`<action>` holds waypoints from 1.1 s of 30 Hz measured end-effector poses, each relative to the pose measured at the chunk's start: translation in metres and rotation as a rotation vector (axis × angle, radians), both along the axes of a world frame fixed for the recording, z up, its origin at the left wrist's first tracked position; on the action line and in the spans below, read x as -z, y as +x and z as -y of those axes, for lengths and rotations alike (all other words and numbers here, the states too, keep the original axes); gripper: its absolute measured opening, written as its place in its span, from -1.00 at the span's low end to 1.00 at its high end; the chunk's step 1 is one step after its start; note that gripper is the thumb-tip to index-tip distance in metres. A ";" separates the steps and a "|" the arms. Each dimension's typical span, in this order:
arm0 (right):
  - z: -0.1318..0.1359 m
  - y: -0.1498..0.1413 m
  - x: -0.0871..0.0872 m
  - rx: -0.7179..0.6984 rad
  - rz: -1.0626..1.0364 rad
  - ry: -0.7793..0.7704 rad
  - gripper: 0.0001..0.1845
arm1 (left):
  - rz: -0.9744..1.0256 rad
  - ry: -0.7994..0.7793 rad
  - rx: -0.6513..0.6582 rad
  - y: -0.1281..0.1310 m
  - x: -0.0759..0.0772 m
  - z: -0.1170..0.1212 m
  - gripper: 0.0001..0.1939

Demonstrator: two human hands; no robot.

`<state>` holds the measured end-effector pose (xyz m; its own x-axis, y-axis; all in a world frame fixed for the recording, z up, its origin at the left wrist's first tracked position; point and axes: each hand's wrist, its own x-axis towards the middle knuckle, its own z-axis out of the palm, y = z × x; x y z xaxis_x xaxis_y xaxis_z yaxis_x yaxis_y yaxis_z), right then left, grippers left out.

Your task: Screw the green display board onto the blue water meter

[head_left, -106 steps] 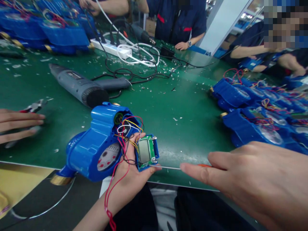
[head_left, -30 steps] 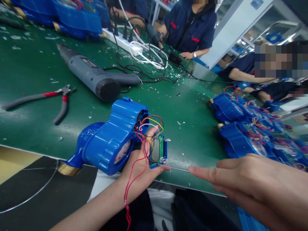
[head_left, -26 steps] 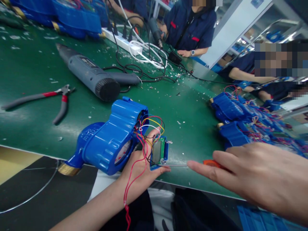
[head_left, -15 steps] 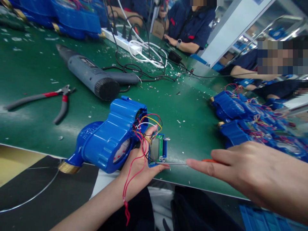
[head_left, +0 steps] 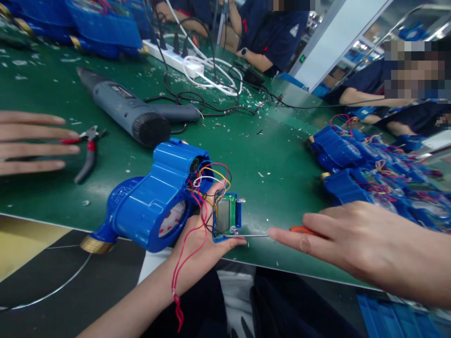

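Observation:
My left hand (head_left: 200, 230) is closed around a small blue-framed circuit board with a grey display (head_left: 223, 216). Red, yellow, white and black wires (head_left: 211, 174) run from this board into the open end of a blue water meter (head_left: 148, 206), which lies tilted beside my wrist at the table edge. A loose red pair (head_left: 179, 272) hangs over my forearm. My right hand (head_left: 345, 244) grips a screwdriver by its orange handle (head_left: 301, 230), forefinger stretched along the shaft. The thin metal shaft (head_left: 253, 235) reaches the board's lower edge; its exact tip is hard to make out.
Another person's hand (head_left: 35, 143) is over the cutting pliers (head_left: 90, 141) at left. A grey heat gun (head_left: 123, 108) lies behind the meter, near a white power strip (head_left: 172, 58) and tangled cables. More wired blue meters (head_left: 352, 188) stand at right. Scraps litter the green table (head_left: 275, 155).
Another person's hand has come in from the left, reaching the pliers. The whole view has shifted slightly; my hands, the board and the screwdriver keep nearly the same arrangement.

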<state>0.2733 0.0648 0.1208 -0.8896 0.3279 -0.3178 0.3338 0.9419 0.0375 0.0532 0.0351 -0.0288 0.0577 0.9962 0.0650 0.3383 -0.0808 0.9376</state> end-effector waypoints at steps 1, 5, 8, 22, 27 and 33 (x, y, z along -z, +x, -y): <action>-0.002 0.001 0.000 -0.043 0.000 0.031 -0.42 | -0.007 0.004 -0.007 0.000 0.001 0.000 0.08; -0.005 -0.006 0.003 0.245 -0.052 -0.298 -0.50 | -0.042 0.006 -0.027 -0.001 0.005 0.001 0.06; -0.004 -0.012 0.005 0.482 -0.101 -0.640 -0.57 | -0.056 0.035 -0.040 -0.001 0.008 0.002 0.08; -0.033 0.016 0.019 0.018 -0.043 -0.240 -0.54 | -0.121 0.155 -0.038 -0.003 0.015 0.003 0.07; -0.045 0.021 0.032 -0.038 -0.119 -0.233 -0.55 | -0.138 0.150 -0.013 -0.004 0.015 0.003 0.05; -0.045 0.022 0.051 0.298 -0.235 -0.825 -0.61 | -0.160 0.129 -0.072 -0.004 0.013 0.004 0.07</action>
